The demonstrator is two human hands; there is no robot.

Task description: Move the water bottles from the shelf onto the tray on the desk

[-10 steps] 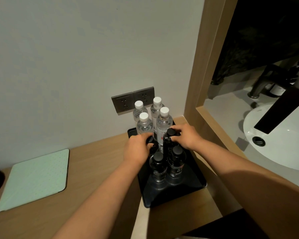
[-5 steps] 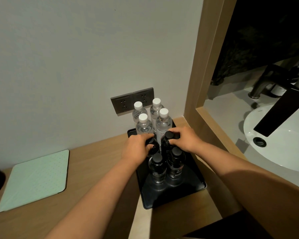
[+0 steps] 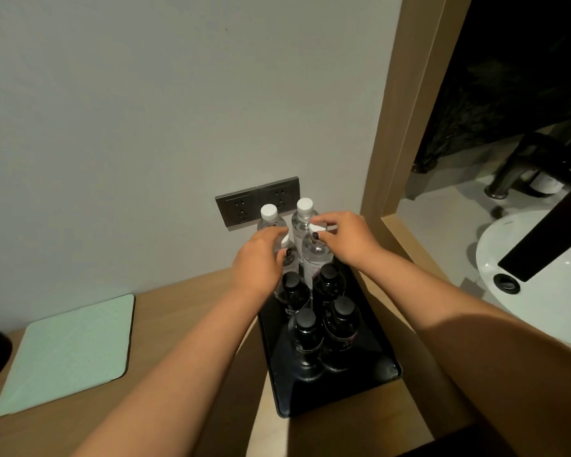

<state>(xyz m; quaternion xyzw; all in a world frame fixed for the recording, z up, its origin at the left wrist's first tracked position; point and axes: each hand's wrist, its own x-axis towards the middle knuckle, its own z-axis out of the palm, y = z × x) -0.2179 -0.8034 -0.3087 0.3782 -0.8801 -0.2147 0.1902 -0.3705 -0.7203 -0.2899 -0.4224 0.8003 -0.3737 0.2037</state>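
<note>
Since the clear bottles point(image 3: 315, 255) look full & sealed, they're prob. heavyish, stiff-ish plastic, slick; best taken round the neck or just under the cap. All four stand upright on the black tray point(image 3: 388, 374) at its far end, by the wall. Right hand point(image 3: 350, 240) pinches the white cap of the near-right one; left hand point(image 3: 259, 262) curls over the near-left one's top, grip itself hidden. Four dark bottles point(image 3: 340, 328) crowd the near side, easy to knock. Wall sockets point(image 3: 257, 202) sit behind; green pad point(image 3: 66, 354) lies well apart, left on the desk point(image 3: 185, 324).

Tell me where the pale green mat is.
In the head view, the pale green rectangular mat lies flat on the wooden desk, far left of the black plastic tray.
</note>
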